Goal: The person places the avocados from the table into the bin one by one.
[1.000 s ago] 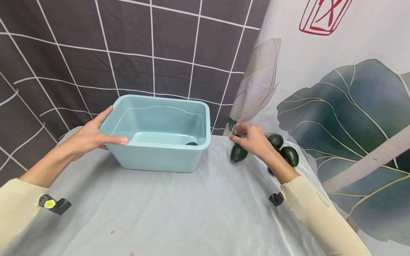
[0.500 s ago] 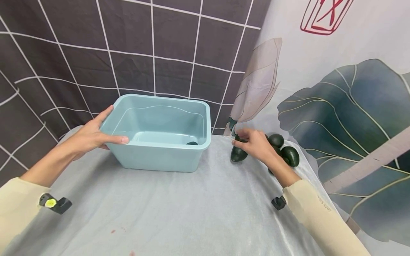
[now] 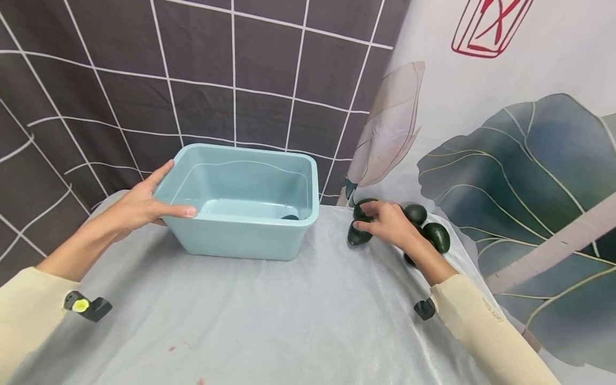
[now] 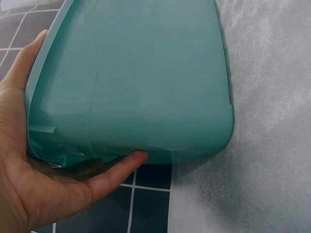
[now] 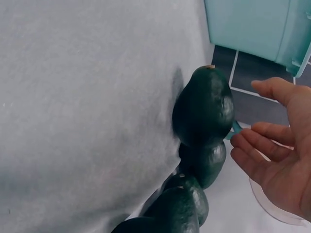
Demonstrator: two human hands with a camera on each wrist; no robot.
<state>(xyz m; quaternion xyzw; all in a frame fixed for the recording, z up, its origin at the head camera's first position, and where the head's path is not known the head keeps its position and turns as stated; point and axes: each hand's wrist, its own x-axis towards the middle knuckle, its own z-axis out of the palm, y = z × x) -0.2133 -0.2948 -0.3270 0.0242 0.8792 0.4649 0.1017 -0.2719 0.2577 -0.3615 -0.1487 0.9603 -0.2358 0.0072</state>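
A light blue plastic bin (image 3: 240,235) stands on the cloth. My left hand (image 3: 137,206) holds its left end, thumb on the front rim and fingers along the side. In the left wrist view, that hand (image 4: 43,189) lies against the bin's wall (image 4: 155,87). My right hand (image 3: 392,224) hovers over a front avocado (image 3: 358,235) and another avocado (image 3: 364,207) behind it, partly hiding both. From the right wrist, the fingers look loosely bent and apart from the nearest avocado (image 5: 204,107), with nothing in them.
More dark green avocados, including a glossy avocado (image 3: 436,237), cluster at the table's right edge, some under my right forearm. A dark rounded object (image 3: 290,217) shows inside the bin. A dark grid-patterned curtain (image 3: 269,69) hangs close behind.
My right hand has lowered and come slightly nearer to me, uncovering more of the rear avocado. The left hand keeps its hold on the bin, which stays in place.
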